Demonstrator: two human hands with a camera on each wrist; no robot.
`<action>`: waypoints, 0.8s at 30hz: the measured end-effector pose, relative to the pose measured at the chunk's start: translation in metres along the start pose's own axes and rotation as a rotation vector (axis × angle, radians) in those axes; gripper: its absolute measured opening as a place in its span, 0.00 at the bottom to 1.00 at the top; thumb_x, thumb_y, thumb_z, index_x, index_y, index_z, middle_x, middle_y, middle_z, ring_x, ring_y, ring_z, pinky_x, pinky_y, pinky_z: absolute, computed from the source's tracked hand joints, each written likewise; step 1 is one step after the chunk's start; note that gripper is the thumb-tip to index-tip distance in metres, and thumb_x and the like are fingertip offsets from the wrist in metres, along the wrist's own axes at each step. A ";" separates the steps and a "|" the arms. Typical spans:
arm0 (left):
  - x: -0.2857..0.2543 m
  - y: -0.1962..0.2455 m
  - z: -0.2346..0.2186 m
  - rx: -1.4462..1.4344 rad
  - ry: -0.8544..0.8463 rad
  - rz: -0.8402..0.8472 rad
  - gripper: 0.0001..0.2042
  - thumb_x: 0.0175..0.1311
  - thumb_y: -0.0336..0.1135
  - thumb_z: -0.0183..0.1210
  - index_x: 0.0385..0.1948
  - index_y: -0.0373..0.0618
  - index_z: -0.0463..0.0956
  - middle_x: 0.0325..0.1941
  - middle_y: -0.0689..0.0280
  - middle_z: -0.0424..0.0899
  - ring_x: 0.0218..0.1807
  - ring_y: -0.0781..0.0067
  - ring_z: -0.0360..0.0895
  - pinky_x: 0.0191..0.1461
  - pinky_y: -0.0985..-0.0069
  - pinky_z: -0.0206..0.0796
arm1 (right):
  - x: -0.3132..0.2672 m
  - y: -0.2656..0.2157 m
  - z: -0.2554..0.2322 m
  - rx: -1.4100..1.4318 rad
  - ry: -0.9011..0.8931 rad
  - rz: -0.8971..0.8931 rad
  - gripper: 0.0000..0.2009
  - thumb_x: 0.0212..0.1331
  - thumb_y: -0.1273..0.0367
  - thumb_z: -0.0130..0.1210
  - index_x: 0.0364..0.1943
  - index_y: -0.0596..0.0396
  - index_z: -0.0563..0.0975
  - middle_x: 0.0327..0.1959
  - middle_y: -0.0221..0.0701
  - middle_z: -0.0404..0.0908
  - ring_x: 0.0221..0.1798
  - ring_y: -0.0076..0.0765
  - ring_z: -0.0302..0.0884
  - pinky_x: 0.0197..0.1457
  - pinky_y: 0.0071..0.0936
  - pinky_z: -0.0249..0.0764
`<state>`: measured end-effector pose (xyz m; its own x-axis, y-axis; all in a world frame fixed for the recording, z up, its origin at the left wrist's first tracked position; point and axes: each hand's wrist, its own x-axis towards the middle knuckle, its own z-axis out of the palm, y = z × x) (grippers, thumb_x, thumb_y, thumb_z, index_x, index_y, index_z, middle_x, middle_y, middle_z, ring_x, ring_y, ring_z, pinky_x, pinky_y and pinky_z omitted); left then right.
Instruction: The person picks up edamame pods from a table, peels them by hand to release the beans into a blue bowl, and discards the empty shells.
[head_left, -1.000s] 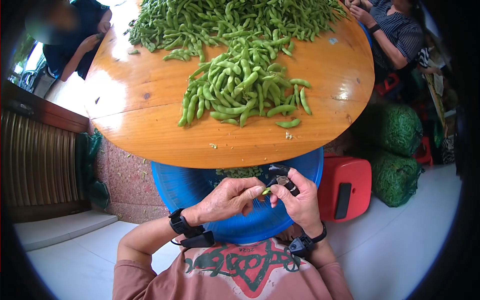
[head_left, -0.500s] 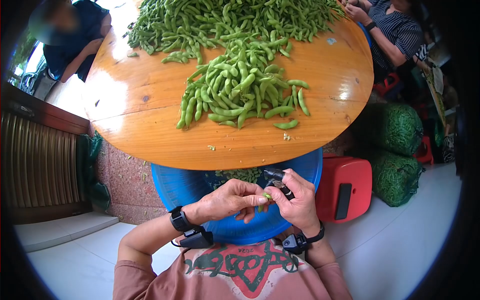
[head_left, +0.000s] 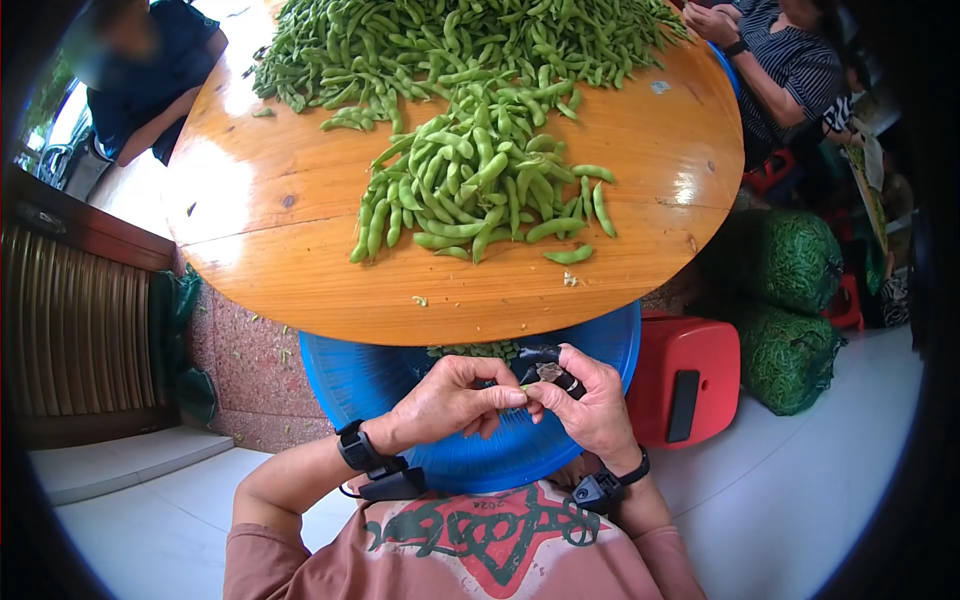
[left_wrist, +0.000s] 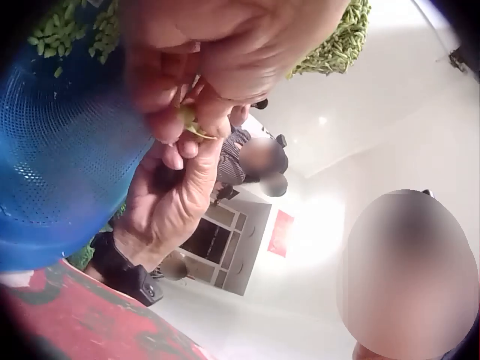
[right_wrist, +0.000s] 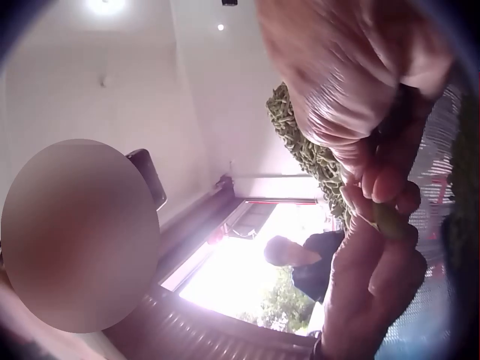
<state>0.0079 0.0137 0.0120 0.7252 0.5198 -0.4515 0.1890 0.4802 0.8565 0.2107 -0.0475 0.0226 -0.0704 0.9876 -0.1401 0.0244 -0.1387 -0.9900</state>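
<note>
Over a blue basin [head_left: 345, 385], my left hand [head_left: 445, 402] and right hand [head_left: 597, 408] meet fingertip to fingertip. Between their thumbs and fingers they pinch one green soybean pod [right_wrist: 388, 220], mostly covered by the fingers in the head view. In the left wrist view a pale strip of the pod [left_wrist: 196, 129] sticks out between the fingertips. Black covers [head_left: 540, 354] wrap fingers of the right hand. Shelled green beans [head_left: 490, 350] lie in the basin, beyond the hands.
A wooden table [head_left: 330, 285] overhangs the basin's far side, bearing a small heap of pods [head_left: 470, 190] and a bigger pile [head_left: 450, 45] behind. To the right stand a red stool [head_left: 700, 370] and full green net bags [head_left: 790, 355]. Two other people sit at the table.
Half a second ago the pod hung visibly below the fingertips; now the fingers cover most of it. Both hands stay together over the basin, and the whole view has shifted slightly.
</note>
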 end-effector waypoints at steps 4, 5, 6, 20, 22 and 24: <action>0.001 0.001 -0.001 -0.279 -0.055 -0.030 0.10 0.74 0.39 0.58 0.36 0.42 0.81 0.25 0.69 0.83 0.22 0.83 0.78 0.23 0.85 0.64 | 0.000 -0.003 0.004 0.057 0.027 -0.018 0.06 0.63 0.78 0.61 0.42 0.63 0.79 0.28 0.26 0.77 0.28 0.21 0.80 0.31 0.19 0.78; 0.001 0.000 -0.002 -0.330 -0.083 -0.037 0.11 0.75 0.39 0.57 0.37 0.41 0.80 0.25 0.69 0.83 0.22 0.82 0.78 0.23 0.86 0.64 | 0.000 -0.002 0.003 0.058 0.027 -0.019 0.06 0.63 0.78 0.61 0.42 0.63 0.79 0.28 0.26 0.77 0.28 0.21 0.80 0.31 0.19 0.78; 0.002 -0.002 -0.003 -0.328 -0.082 -0.038 0.11 0.75 0.39 0.57 0.37 0.41 0.80 0.25 0.69 0.83 0.22 0.82 0.78 0.23 0.86 0.64 | 0.000 -0.002 0.002 0.100 0.036 0.041 0.06 0.63 0.78 0.60 0.42 0.63 0.79 0.28 0.26 0.77 0.28 0.20 0.80 0.30 0.19 0.78; 0.009 -0.015 0.017 0.152 0.057 0.119 0.13 0.79 0.35 0.42 0.38 0.36 0.72 0.26 0.62 0.79 0.27 0.72 0.77 0.33 0.72 0.71 | 0.008 0.002 0.026 -0.701 0.169 -0.458 0.06 0.57 0.81 0.58 0.36 0.60 0.73 0.32 0.40 0.73 0.29 0.51 0.78 0.31 0.41 0.76; 0.011 -0.022 0.018 0.264 0.169 0.180 0.10 0.77 0.31 0.42 0.41 0.34 0.70 0.26 0.65 0.77 0.28 0.75 0.73 0.35 0.73 0.69 | 0.008 0.007 0.027 -0.726 0.141 -0.471 0.06 0.58 0.80 0.57 0.36 0.60 0.73 0.33 0.40 0.71 0.29 0.52 0.77 0.31 0.42 0.76; 0.013 -0.023 0.016 0.225 0.162 0.136 0.09 0.76 0.30 0.43 0.41 0.33 0.70 0.26 0.64 0.76 0.28 0.75 0.72 0.35 0.72 0.69 | 0.007 0.010 0.033 -0.774 0.119 -0.453 0.06 0.58 0.80 0.57 0.36 0.59 0.72 0.33 0.40 0.71 0.30 0.52 0.77 0.32 0.43 0.77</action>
<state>0.0235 -0.0025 -0.0096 0.6424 0.6831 -0.3474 0.2523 0.2396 0.9375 0.1779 -0.0443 0.0110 -0.1341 0.9428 0.3052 0.6867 0.3105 -0.6573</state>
